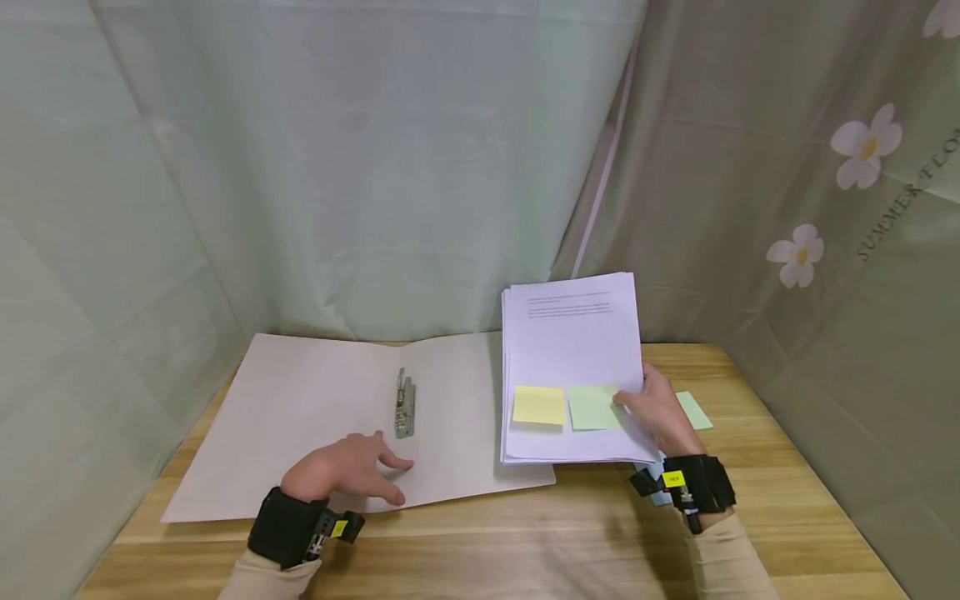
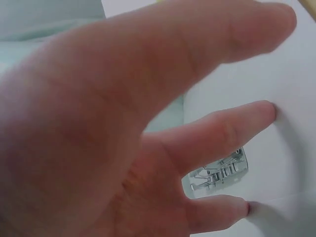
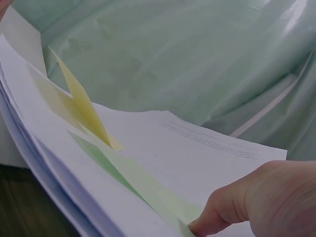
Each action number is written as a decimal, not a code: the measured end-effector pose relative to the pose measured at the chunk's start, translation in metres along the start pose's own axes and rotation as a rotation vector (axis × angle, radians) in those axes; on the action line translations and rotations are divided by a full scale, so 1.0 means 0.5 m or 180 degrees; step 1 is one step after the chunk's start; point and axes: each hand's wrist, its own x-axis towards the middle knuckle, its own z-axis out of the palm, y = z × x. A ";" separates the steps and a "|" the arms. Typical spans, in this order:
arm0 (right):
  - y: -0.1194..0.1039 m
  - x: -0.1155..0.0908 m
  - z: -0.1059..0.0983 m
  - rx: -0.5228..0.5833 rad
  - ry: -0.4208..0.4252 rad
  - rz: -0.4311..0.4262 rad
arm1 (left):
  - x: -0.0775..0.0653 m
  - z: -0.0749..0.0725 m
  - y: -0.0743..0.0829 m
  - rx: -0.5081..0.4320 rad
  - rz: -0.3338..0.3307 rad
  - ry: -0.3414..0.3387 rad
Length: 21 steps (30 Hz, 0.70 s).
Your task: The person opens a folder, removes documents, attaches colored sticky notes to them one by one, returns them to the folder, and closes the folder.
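My right hand [image 1: 660, 412] grips a stack of printed paper [image 1: 573, 350] by its right edge, the thumb on top over a green sticky note [image 1: 592, 408]. Beside it on the top sheet is a yellow sticky note [image 1: 538, 406], whose free edge lifts up in the right wrist view. The stack is held above the right cover of an open white folder [image 1: 457, 417]. With fingers spread, my left hand [image 1: 345, 468] rests on the folder near its lower edge. The metal lever clip [image 1: 405, 404] by the folder's spine is just beyond those fingers, holding no paper.
Part of another green note [image 1: 693, 410] lies on the wooden table [image 1: 765, 467] right of my right hand. A light blue piece [image 1: 662, 497] shows partly under my right wrist. Hanging curtains [image 1: 420, 183] enclose the back and sides of the table.
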 end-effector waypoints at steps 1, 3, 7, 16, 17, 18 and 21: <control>0.000 0.001 -0.001 0.0007 0.0004 0.0004 | -0.001 -0.002 -0.004 0.0002 0.0000 0.0006; 0.001 0.001 -0.002 0.0027 -0.0001 0.0014 | -0.004 -0.008 -0.013 0.0006 -0.0002 0.0034; -0.001 0.001 -0.007 0.0014 -0.0010 0.0007 | -0.012 -0.018 -0.031 -0.0047 -0.0065 0.0083; 0.000 -0.003 -0.019 0.0074 -0.0017 -0.0008 | -0.021 -0.021 -0.042 -0.0162 -0.0180 0.0110; 0.000 -0.003 -0.020 0.0082 -0.0019 -0.0004 | -0.021 -0.020 -0.040 -0.0159 -0.0192 0.0111; 0.000 -0.003 -0.019 0.0084 -0.0021 0.0003 | -0.021 -0.020 -0.039 -0.0160 -0.0205 0.0115; 0.001 -0.002 -0.018 0.0077 -0.0017 0.0023 | -0.020 -0.019 -0.037 -0.0170 -0.0229 0.0125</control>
